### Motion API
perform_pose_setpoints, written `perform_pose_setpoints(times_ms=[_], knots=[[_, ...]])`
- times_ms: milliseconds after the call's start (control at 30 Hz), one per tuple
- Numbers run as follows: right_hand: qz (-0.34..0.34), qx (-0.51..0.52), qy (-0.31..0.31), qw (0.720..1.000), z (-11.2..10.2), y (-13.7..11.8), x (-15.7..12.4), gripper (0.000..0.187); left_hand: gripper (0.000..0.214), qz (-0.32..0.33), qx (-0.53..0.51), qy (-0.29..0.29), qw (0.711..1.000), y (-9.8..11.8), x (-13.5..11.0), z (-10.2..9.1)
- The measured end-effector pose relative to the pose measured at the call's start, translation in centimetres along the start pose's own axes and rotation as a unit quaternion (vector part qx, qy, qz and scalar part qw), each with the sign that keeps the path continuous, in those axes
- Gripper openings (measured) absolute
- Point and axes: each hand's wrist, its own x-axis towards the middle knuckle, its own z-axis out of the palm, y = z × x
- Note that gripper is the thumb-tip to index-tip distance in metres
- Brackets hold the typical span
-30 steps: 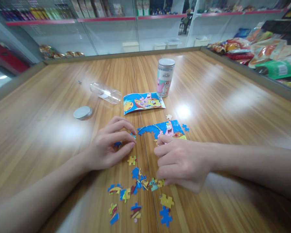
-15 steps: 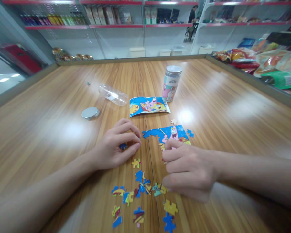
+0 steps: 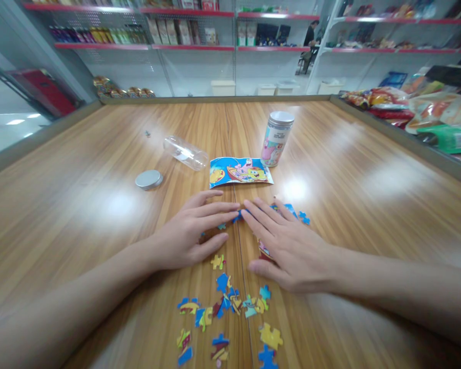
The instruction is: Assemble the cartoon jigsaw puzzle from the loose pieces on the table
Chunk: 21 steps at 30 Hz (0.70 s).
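Observation:
My right hand [image 3: 282,238] lies flat with fingers stretched over the partly joined jigsaw puzzle [image 3: 290,209], hiding most of it. My left hand [image 3: 200,225] is beside it, fingers extended, the fingertips at the puzzle's blue left end [image 3: 237,216]. Some pieces show partly under the left hand. A yellow piece [image 3: 217,262] lies just below that hand. Nearer to me are several loose pieces [image 3: 225,302], some overlapping, with a yellow piece [image 3: 271,335] and a blue piece [image 3: 268,356] at the front. Another blue piece [image 3: 304,218] sits right of the puzzle.
Beyond the hands lies a picture sheet [image 3: 238,171] with a closed printed can [image 3: 277,138] at its right end. A clear bottle [image 3: 185,152] rests on its side, near a silver lid [image 3: 149,179]. Snack bags [image 3: 392,102] fill the right side; shelves stand behind.
My right hand has gone from curled fingers to flat and spread over the puzzle. My left hand's fingers have straightened and reached right to the puzzle's edge. The view has shifted slightly.

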Motion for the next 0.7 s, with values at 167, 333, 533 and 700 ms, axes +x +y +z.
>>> perform_pose_setpoints(times_ms=[167,333,533,700], knots=[[0.019,0.007,-0.075,0.997,0.8,0.4,0.3,0.089,0.051,-0.011,0.024,-0.028,0.999,-0.3,-0.3,0.5],[0.051,0.017,0.039,0.998,0.0,0.4,0.4,0.083,0.054,-0.007,-0.002,0.031,1.000,-0.2,0.1,0.2],[0.036,0.013,0.152,0.988,-0.7,-0.1,0.1,0.090,0.056,0.008,0.002,0.035,0.999,-0.1,0.1,0.0],[-0.007,0.006,-0.032,0.999,0.4,-0.2,0.1,0.083,0.056,0.027,0.028,-0.045,0.998,-0.3,-0.2,0.2]])
